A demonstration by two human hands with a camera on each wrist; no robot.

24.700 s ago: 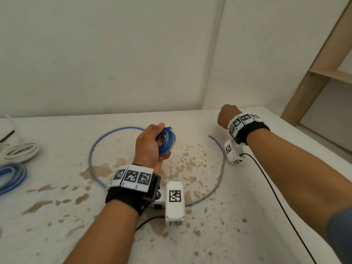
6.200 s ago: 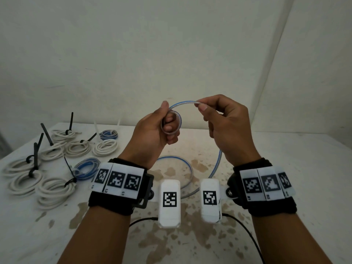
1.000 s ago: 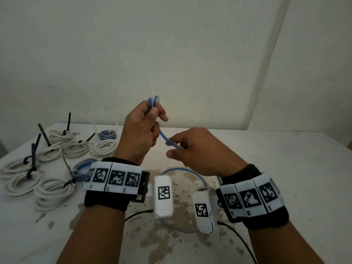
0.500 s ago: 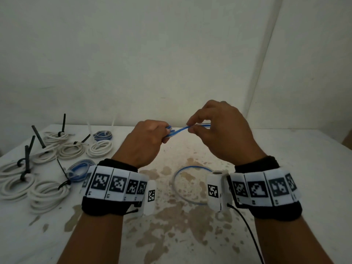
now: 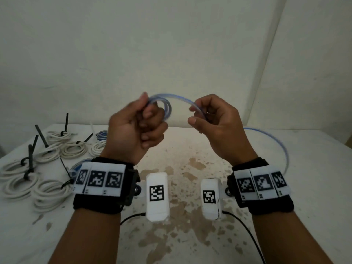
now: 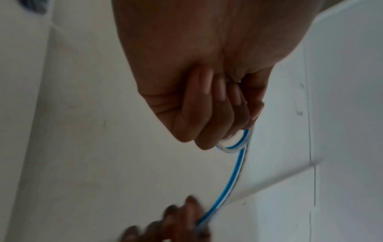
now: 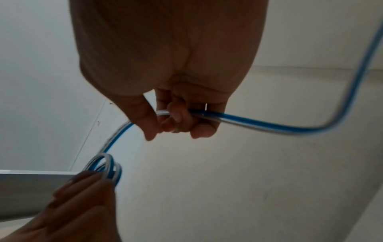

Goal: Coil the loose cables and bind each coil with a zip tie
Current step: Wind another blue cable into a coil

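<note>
L hand (image 5: 136, 128) has its fingers curled tight round a small coil of the blue cable (image 5: 179, 99), R hand (image 5: 215, 121) pinches the same cable betw. thumb and fingers just beside it; both are held up above the table (image 5: 314, 187), w/ the loose end arcing out right and down behind the R wrist. Table is white w/ brown stains, and at its left edge lie bound coils (image 5: 51, 195), white and blue, w/ black zip ties (image 5: 30, 159) sticking up. Plain pale walls behind meet in a corner at right.
</note>
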